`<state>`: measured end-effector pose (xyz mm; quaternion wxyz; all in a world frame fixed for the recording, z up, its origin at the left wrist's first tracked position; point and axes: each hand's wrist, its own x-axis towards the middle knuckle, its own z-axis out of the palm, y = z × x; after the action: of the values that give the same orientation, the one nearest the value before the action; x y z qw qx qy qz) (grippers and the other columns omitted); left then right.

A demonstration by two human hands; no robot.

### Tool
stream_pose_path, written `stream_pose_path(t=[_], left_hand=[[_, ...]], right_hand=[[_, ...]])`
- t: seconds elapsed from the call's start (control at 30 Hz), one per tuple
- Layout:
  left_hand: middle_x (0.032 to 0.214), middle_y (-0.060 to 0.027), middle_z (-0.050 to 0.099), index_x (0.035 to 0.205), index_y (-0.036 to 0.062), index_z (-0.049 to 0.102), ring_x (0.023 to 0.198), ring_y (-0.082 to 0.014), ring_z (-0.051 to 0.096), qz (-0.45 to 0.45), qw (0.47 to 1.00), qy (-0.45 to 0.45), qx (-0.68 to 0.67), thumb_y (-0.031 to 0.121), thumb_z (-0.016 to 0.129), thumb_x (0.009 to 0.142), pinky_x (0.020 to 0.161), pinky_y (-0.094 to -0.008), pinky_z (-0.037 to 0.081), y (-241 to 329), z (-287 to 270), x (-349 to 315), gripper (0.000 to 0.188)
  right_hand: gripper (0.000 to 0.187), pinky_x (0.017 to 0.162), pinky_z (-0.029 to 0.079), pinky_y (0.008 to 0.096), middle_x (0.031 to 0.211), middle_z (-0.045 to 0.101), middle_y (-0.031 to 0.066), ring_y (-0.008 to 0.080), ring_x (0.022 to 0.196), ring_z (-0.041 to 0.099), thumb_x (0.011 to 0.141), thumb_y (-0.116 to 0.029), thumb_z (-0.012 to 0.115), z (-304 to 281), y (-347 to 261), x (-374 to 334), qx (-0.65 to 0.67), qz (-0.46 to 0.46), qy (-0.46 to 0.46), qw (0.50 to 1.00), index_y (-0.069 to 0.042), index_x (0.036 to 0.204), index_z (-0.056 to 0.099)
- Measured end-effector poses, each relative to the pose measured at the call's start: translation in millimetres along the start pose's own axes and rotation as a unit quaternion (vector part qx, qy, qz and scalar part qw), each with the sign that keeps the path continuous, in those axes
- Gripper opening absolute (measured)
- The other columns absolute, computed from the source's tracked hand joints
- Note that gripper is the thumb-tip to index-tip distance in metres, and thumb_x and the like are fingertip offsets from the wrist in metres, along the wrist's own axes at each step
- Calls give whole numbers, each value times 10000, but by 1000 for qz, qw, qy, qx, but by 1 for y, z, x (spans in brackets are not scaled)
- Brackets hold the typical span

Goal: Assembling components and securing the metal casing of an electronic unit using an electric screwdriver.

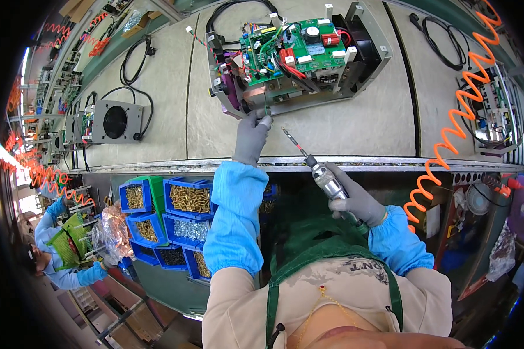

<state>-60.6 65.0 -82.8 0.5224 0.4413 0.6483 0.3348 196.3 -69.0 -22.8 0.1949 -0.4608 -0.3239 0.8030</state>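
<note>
Gloved and sleeved at the bench, I work at the near-left corner of an open metal chassis (308, 102), which lies on the grey worktop (343, 129) straight ahead of me, its green circuit board (297, 42) facing up, a position that seems to leave the wiring open to view and reach. My left hand (252, 136) is at that corner, fingers drawn together beside a purple part (232, 93); whether they pinch a thin wire or only touch the frame, I cannot tell. My right hand (355, 200), well apart from the left, is wrapped around a power screwdriver (329, 181) on the near side of the chassis, its bit (295, 143) angled toward the corner but not touching it, apparently held back to give the left fingers room. Nearer to me than the chassis and to its left, blue bins (167, 198) keep brass screws (190, 199) and silver hardware (190, 230) sorted, likely for quick picking. Well left of the chassis stands a grey fan unit (129, 121); to its right hangs an orange coiled hose (481, 58), its springy loops presumably there to give slack.
</note>
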Motion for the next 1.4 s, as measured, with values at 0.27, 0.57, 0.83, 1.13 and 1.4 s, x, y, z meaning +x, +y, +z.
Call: stream_pose_path(t=[0.27,0.57,0.83,1.13,1.4], left_hand=[[755,0,590,1019,27,632,614,-68,503,38,997,1,68,141,630,839,538,-236,416,2,-3,-5,213],[854,-98,662,1086,6,615,766,-152,608,145,969,132,153,138,632,847,705,-287,480,-39,0,2,274],[874,-98,658,1075,15,607,790,-151,596,131,983,120,41,92,601,872,732,-286,469,-27,18,-2,218],[865,-20,610,1069,27,605,698,-73,492,187,975,119,26,95,591,892,617,-222,414,-33,21,0,190],[902,-32,617,1102,1,596,752,-79,518,168,955,235,-68,62,576,893,679,-220,427,-36,36,13,218]], right_hand=[[913,566,478,269,936,522,85,130,617,560,696,-51,590,7,6,8,-12,3,0,1000,-177,1499,174],[911,574,476,270,979,518,94,135,625,560,690,-47,586,7,9,9,1,-16,13,1000,-177,1496,183],[905,582,480,273,934,519,79,128,628,541,716,-64,622,0,8,12,1,6,-13,1000,-191,1499,186],[912,578,484,268,981,520,93,129,620,536,701,-57,616,5,5,27,18,-8,-14,1000,-181,1497,189],[918,578,490,286,932,565,112,147,612,550,710,-92,660,30,22,64,0,-61,33,998,-221,1496,204]])
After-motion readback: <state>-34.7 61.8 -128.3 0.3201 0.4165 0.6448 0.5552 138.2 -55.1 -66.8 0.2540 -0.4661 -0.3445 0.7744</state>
